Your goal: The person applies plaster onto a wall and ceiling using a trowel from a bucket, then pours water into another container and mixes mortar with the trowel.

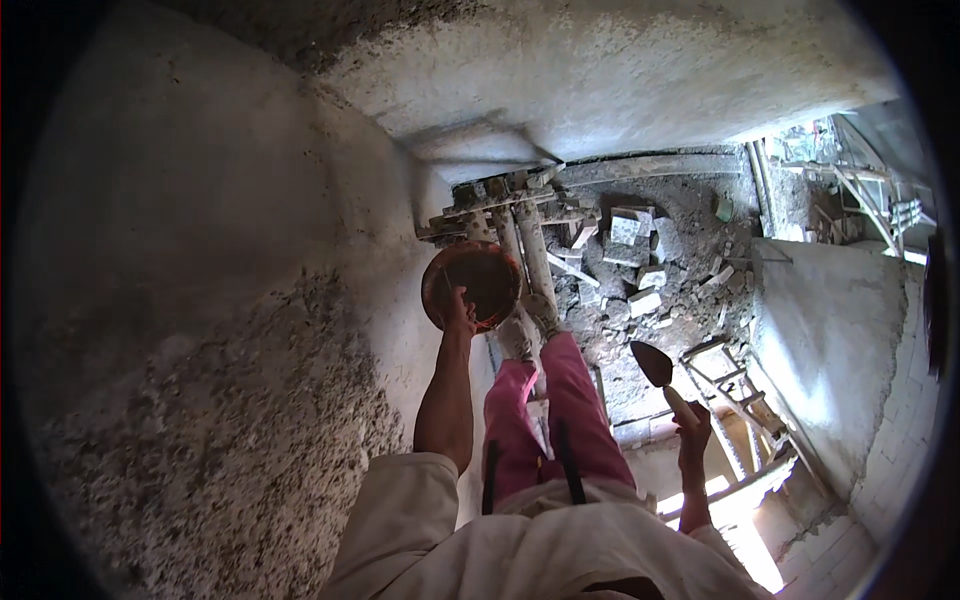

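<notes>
My left hand (460,312) is closed at the near side of a round reddish-brown bucket (505,285), close to the left wall. The bucket's inside looks dark, and I cannot make out what is in it. Whether my fingers grip its rim or a thin handle is hard to see. Out to the right, my right hand (692,430) is wrapped round the pale handle of a pointed trowel (652,363). Its dark blade points up and away to the left, and it touches nothing.
I stand high on round wooden poles (535,250) with planks at the far end. Rough, partly plastered wall (300,400) rises at left. Far below lie broken blocks (628,225) and rubble. A wooden frame (740,390) stands at right, beside another wall (820,350).
</notes>
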The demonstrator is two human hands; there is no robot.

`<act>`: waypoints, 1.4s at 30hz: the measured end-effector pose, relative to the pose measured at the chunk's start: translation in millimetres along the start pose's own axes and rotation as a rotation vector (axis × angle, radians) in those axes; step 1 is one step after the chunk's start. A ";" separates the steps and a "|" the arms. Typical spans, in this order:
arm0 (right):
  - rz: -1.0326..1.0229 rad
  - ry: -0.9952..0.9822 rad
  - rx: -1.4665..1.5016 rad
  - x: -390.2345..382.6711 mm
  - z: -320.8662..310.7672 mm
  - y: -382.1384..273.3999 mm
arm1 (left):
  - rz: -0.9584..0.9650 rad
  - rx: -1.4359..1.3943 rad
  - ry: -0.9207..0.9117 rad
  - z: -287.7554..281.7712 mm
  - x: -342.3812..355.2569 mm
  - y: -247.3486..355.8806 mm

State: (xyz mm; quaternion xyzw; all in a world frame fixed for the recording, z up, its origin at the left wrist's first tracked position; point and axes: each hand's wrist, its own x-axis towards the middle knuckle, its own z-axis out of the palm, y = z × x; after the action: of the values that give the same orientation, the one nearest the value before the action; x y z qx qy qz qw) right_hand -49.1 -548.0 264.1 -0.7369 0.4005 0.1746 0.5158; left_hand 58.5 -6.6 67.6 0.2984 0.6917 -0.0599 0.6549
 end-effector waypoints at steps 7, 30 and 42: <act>-0.197 -0.093 0.353 17.7 141.6 -67.6 | 0.105 0.150 -0.172 72.3 116.5 1.3; -0.980 -0.303 0.103 342.3 579.6 22.3 | 1.030 0.352 0.207 80.1 341.4 -72.5; -1.041 -0.601 0.400 330.8 573.1 64.9 | 0.879 0.182 0.354 96.5 386.2 -74.9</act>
State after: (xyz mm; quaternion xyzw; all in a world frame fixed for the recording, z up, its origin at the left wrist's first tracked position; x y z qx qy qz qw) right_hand 194.7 -177.4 -231.2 -0.6435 -0.1477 0.0222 0.7508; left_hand 119.4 15.8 -332.3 0.6244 0.5928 0.2139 0.4616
